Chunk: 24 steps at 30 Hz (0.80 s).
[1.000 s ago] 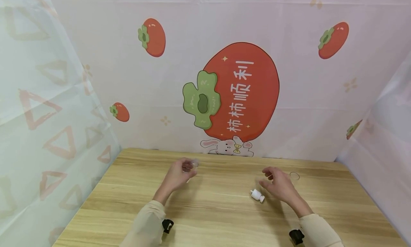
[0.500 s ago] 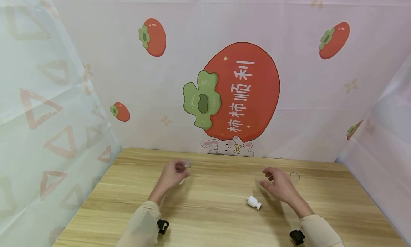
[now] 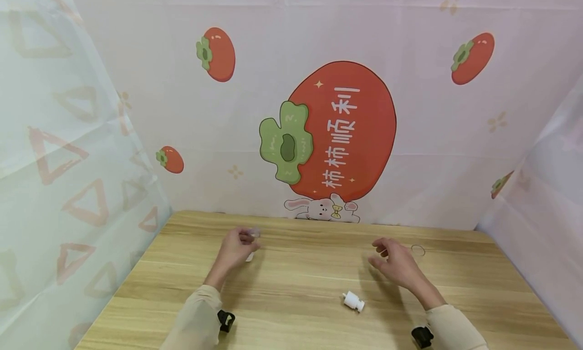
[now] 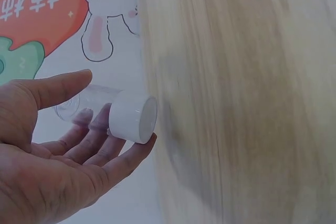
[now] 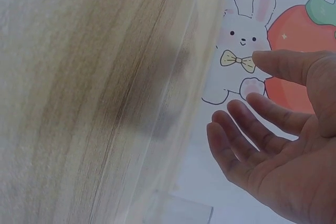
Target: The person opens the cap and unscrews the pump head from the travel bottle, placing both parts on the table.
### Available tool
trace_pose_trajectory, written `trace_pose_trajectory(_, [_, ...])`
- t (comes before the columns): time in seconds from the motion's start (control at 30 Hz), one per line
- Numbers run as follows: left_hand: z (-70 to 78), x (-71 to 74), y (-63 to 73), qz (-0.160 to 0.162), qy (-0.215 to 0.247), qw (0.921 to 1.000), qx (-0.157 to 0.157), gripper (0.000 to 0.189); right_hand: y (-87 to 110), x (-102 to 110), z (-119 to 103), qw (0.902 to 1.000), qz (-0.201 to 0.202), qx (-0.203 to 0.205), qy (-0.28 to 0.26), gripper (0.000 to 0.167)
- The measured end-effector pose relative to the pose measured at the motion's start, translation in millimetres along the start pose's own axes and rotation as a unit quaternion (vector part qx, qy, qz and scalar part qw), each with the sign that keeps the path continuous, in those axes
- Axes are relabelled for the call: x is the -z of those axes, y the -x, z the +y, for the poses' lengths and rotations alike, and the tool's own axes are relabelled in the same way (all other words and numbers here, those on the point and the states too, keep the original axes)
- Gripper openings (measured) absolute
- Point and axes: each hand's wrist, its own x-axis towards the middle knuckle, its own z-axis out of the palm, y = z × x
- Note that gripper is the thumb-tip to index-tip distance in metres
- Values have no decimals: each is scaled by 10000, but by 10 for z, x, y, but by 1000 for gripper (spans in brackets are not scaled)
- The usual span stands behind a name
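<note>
My left hand (image 3: 234, 248) holds a small clear bottle (image 4: 134, 117) at the back left, above the wooden table. One end of the bottle is white, and in the left wrist view the thumb and fingers lie round its clear part. On the table, in front of and left of my right hand (image 3: 397, 264), lies a white pump head (image 3: 353, 301) on its side. The right hand hovers with loosely bent fingers, and nothing is between them. Behind it stands a clear open cylinder (image 3: 417, 250), its edge also showing low in the right wrist view.
The wooden table (image 3: 296, 269) ends at a printed backdrop cloth (image 3: 423, 137) behind. Cloth side walls (image 3: 68, 188) close off the left and right. A black wrist mount (image 3: 225, 320) sits at each sleeve.
My left hand has shifted left with the bottle. The pump head has rolled toward the table's front and slightly left. My right hand has stayed in place.
</note>
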Motion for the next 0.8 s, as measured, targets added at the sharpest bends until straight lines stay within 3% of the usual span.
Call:
trace_pose_trajectory(0.47, [-123, 136, -28, 166, -103, 9996, 204, 47, 13, 2, -9, 10000, -13, 77, 23, 38])
trace_pose_trajectory(0.8, [-133, 196, -22, 229, -72, 9989, 403, 53, 32, 1, -9, 9999, -122, 97, -73, 38])
